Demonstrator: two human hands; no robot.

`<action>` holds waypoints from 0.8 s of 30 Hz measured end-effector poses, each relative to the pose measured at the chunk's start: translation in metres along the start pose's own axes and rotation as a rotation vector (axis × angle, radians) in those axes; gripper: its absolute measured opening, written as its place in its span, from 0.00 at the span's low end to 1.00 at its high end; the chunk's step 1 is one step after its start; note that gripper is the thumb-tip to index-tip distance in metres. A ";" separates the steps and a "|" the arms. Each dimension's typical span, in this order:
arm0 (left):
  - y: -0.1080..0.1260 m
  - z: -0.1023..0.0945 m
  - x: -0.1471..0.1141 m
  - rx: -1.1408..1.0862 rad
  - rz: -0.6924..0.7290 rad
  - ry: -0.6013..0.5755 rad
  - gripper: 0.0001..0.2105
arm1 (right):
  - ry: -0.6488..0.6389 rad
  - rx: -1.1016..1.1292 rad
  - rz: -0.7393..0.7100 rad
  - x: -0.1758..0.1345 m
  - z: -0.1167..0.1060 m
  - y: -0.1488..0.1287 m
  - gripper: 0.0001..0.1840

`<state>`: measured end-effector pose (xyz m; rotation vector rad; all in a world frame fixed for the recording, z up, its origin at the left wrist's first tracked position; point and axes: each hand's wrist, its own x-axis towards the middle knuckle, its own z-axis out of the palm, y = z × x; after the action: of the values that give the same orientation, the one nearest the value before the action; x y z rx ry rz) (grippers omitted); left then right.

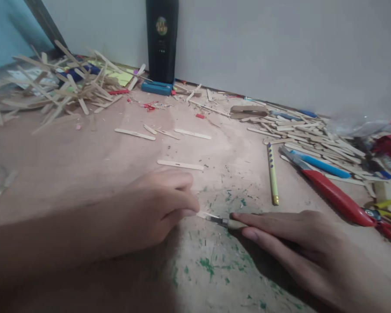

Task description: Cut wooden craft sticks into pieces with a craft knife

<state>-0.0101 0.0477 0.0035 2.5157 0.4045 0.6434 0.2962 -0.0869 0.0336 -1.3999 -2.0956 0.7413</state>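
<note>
Right grip (316, 248), back uppermost, aslant leftward around a small knife (227, 223)

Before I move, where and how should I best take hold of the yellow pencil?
Probably pinch the pencil by its middle, coming from above: it lies flat, with table showing along both long sides, while its far end is close to a stick.
</note>
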 end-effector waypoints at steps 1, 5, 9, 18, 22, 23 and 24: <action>0.000 0.000 0.000 0.002 -0.002 -0.002 0.17 | 0.009 -0.003 0.003 0.000 0.000 0.000 0.24; 0.001 -0.001 0.001 0.011 -0.007 -0.017 0.17 | 0.003 -0.010 0.000 -0.002 0.003 -0.002 0.26; 0.001 -0.002 0.001 0.020 -0.022 -0.028 0.17 | 0.046 -0.026 -0.057 -0.004 0.009 -0.002 0.22; 0.002 -0.002 0.004 0.011 -0.028 -0.039 0.17 | 0.042 -0.090 -0.029 -0.005 0.004 0.002 0.15; 0.002 -0.002 0.001 0.012 -0.036 -0.052 0.17 | 0.066 -0.164 0.000 -0.018 0.003 0.012 0.19; 0.001 -0.002 0.000 0.015 -0.037 -0.059 0.17 | 0.085 -0.195 0.007 -0.022 0.002 0.014 0.19; 0.001 -0.002 0.000 0.017 -0.033 -0.064 0.16 | 0.107 -0.229 0.015 -0.026 0.003 0.016 0.18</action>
<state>-0.0111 0.0476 0.0054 2.5333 0.4292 0.5477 0.3139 -0.1062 0.0176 -1.5399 -2.1401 0.4320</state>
